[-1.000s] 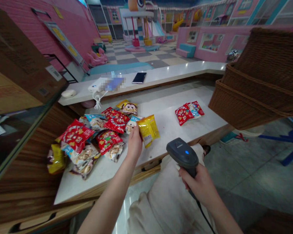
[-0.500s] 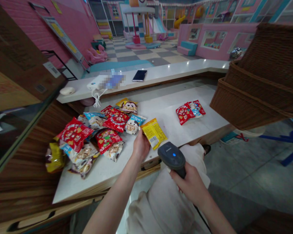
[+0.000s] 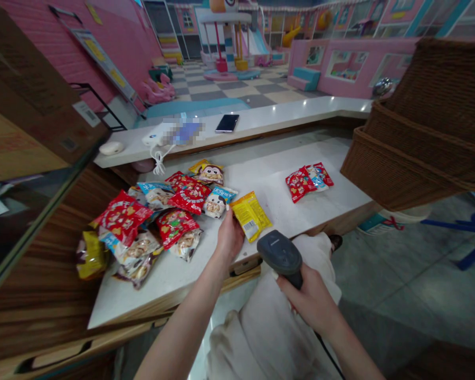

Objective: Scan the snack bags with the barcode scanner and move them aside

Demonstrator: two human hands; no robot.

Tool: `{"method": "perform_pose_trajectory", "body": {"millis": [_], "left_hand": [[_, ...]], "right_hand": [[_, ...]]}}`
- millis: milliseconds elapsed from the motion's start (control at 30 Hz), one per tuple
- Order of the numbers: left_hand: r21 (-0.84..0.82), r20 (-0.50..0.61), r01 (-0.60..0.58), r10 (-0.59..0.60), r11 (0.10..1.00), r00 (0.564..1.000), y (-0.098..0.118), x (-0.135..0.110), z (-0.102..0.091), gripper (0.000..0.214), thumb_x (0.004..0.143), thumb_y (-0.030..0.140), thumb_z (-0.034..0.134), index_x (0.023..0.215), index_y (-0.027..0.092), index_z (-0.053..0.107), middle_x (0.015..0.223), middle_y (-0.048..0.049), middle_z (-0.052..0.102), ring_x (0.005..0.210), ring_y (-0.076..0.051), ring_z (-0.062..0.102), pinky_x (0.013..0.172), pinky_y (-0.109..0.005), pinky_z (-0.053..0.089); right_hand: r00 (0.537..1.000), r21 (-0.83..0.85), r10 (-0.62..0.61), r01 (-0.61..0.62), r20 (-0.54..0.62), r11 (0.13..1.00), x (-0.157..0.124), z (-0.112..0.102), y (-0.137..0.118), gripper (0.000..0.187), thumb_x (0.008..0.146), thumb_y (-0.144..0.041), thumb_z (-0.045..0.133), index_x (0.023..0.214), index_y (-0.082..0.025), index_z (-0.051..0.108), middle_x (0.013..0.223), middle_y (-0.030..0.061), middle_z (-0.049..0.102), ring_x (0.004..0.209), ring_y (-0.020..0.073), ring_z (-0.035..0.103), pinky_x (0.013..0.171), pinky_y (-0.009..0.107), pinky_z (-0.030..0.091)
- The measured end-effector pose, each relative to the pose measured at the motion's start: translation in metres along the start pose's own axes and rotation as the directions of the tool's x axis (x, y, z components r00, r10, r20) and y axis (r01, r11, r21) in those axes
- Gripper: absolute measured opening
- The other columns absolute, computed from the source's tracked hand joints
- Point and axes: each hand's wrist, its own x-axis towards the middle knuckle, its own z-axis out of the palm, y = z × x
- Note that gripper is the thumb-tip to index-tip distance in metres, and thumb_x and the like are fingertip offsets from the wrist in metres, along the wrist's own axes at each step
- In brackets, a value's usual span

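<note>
My left hand [image 3: 230, 236] grips the left edge of a yellow snack bag [image 3: 251, 214], whose printed back with a barcode faces up. In my right hand [image 3: 311, 295] is a dark grey barcode scanner [image 3: 279, 252], its head pointed toward the barcode from just below the bag. A blue-and-white snack bag [image 3: 217, 202] with a cow face lies just beyond my left fingers. Left of that hand is a pile of several snack bags, among them a red one [image 3: 123, 216] and a yellow one with a monkey face [image 3: 210, 172].
Two snack bags, mainly red [image 3: 301, 183], lie apart on the right of the white counter [image 3: 273, 179]. On the raised ledge are a phone [image 3: 227, 123] and a white cable [image 3: 158, 161]. Wicker baskets [image 3: 423, 126] stand at right, cardboard boxes [image 3: 31, 89] at left.
The blue light on top of the scanner has gone out. Both hands, the yellow bag and the scanner keep nearly the same places; the view shifts only slightly.
</note>
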Motion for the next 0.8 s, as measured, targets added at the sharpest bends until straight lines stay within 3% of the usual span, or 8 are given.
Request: {"method": "perform_pose_trajectory", "body": {"millis": [200, 367, 433, 500, 567, 600, 667, 800], "left_hand": [[0.08, 0.076, -0.091, 0.085, 0.993, 0.993, -0.005, 0.0, -0.009, 0.03, 0.086, 0.026, 0.074, 0.114, 0.018, 0.065, 0.118, -0.0104, 0.076, 0.114, -0.026, 0.071, 0.107, -0.047, 0.052], [0.247, 0.215, -0.266, 0.215, 0.932, 0.953, -0.009, 0.012, 0.006, 0.031, 0.09, 0.037, 0.069, 0.116, 0.021, 0.064, 0.118, -0.0089, 0.075, 0.116, -0.026, 0.069, 0.106, -0.047, 0.052], [0.388, 0.404, -0.527, 0.374, 0.756, 0.835, -0.008, 0.02, 0.023, 0.032, 0.094, 0.039, 0.064, 0.122, 0.023, 0.066, 0.126, -0.0095, 0.071, 0.124, -0.026, 0.064, 0.111, -0.046, 0.047], [0.469, 0.593, -0.773, 0.496, 0.428, 0.634, -0.008, 0.031, 0.044, 0.034, 0.096, 0.037, 0.061, 0.127, 0.024, 0.068, 0.135, -0.0101, 0.065, 0.131, -0.026, 0.057, 0.116, -0.046, 0.04], [0.479, 0.715, -0.869, 0.518, 0.127, 0.47, -0.014, 0.043, 0.063, 0.035, 0.098, 0.032, 0.058, 0.13, 0.025, 0.069, 0.14, -0.0107, 0.062, 0.133, -0.026, 0.053, 0.119, -0.046, 0.036], [0.476, 0.752, -0.878, 0.498, 0.04, 0.431, -0.02, 0.05, 0.071, 0.036, 0.099, 0.03, 0.056, 0.132, 0.026, 0.068, 0.141, -0.0111, 0.061, 0.133, -0.026, 0.053, 0.119, -0.046, 0.036], [0.479, 0.808, -0.877, 0.408, -0.035, 0.425, -0.035, 0.064, 0.082, 0.039, 0.101, 0.025, 0.048, 0.135, 0.025, 0.067, 0.144, -0.0115, 0.06, 0.135, -0.024, 0.053, 0.118, -0.043, 0.038], [0.492, 0.87, -0.852, 0.108, -0.178, 0.48, -0.063, 0.084, 0.092, 0.044, 0.102, 0.027, 0.046, 0.144, 0.023, 0.06, 0.154, -0.0113, 0.053, 0.145, -0.025, 0.046, 0.125, -0.046, 0.029]], "right_hand": [[0.999, 0.037, -0.005, 0.007, -0.045, 0.999, -0.007, -0.001, 0.001, 0.012, 0.086, -0.029, 0.06, 0.092, -0.019, 0.065, 0.048, -0.0073, 0.054, 0.041, 0.0154, 0.054, 0.042, 0.023, 0.041], [0.992, 0.062, -0.026, 0.034, -0.122, 0.997, -0.014, -0.007, 0.005, 0.011, 0.087, -0.032, 0.061, 0.088, -0.021, 0.061, 0.048, -0.0077, 0.052, 0.038, 0.0147, 0.052, 0.04, 0.024, 0.042], [0.988, 0.074, -0.037, 0.049, -0.15, 0.996, -0.017, -0.009, 0.007, 0.011, 0.087, -0.033, 0.061, 0.086, -0.021, 0.06, 0.049, -0.0073, 0.052, 0.038, 0.0144, 0.053, 0.039, 0.023, 0.042], [0.986, 0.092, -0.034, 0.049, -0.164, 0.995, -0.019, -0.012, 0.009, 0.011, 0.086, -0.033, 0.061, 0.085, -0.022, 0.059, 0.05, -0.0071, 0.053, 0.037, 0.0141, 0.054, 0.039, 0.023, 0.042], [0.986, 0.111, -0.018, 0.037, -0.163, 0.993, -0.021, -0.013, 0.011, 0.012, 0.086, -0.033, 0.061, 0.087, -0.021, 0.059, 0.051, -0.0073, 0.054, 0.037, 0.0142, 0.055, 0.038, 0.023, 0.043], [0.987, 0.118, -0.012, 0.031, -0.16, 0.993, -0.022, -0.014, 0.013, 0.013, 0.086, -0.034, 0.061, 0.089, -0.021, 0.059, 0.051, -0.0075, 0.054, 0.037, 0.0143, 0.055, 0.037, 0.023, 0.043], [0.987, 0.121, -0.006, 0.026, -0.162, 0.992, -0.023, -0.016, 0.015, 0.016, 0.086, -0.035, 0.062, 0.093, -0.02, 0.059, 0.051, -0.008, 0.054, 0.036, 0.0145, 0.056, 0.037, 0.023, 0.043], [0.985, 0.098, -0.003, 0.02, -0.171, 0.995, -0.024, -0.019, 0.019, 0.018, 0.087, -0.034, 0.062, 0.097, -0.02, 0.06, 0.052, -0.0077, 0.056, 0.037, 0.015, 0.058, 0.038, 0.023, 0.044]]}}
